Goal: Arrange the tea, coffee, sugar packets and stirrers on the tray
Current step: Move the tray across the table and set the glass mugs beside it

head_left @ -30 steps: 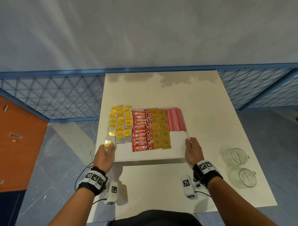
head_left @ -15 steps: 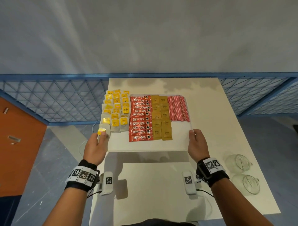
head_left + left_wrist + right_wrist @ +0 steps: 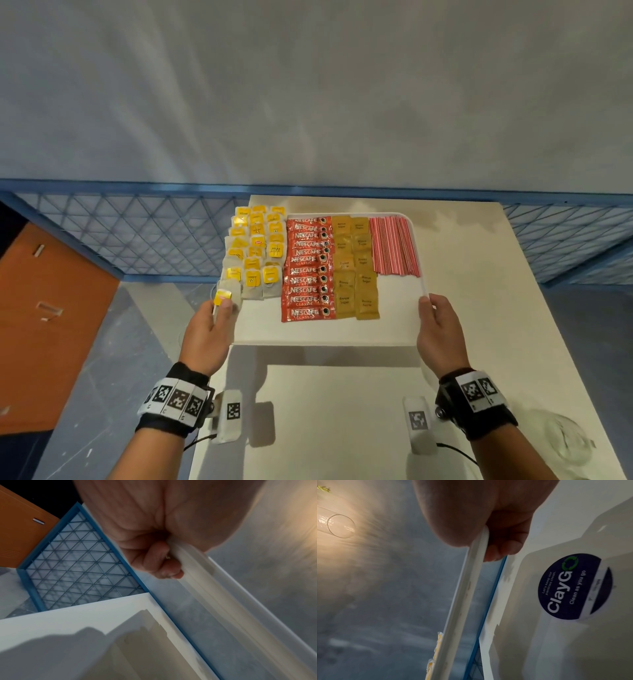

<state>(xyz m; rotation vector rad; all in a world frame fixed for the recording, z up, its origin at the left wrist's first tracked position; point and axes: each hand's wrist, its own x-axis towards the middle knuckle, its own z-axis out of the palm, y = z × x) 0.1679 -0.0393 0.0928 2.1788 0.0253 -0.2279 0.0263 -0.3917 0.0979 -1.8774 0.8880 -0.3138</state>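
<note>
Above white table [image 3: 479, 274], both hands pinch tray [image 3: 308, 334] edges; yellow, red, brown, striped rows.

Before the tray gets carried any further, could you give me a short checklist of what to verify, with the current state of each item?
1. Left hand grips the tray rim: ok, its fingers curl under the edge in the left wrist view.
2. Right hand grips the opposite rim: ok.
3. Tray clear of the table: ok, it casts a shadow below.
4. Nescafe coffee sticks, brown sugar packets and red stirrers in neat columns: ok.
5. Tea bags inside the rim: not ok, some overhang the left edge.
6. Glass cups clear of the path: cannot tell.
</note>
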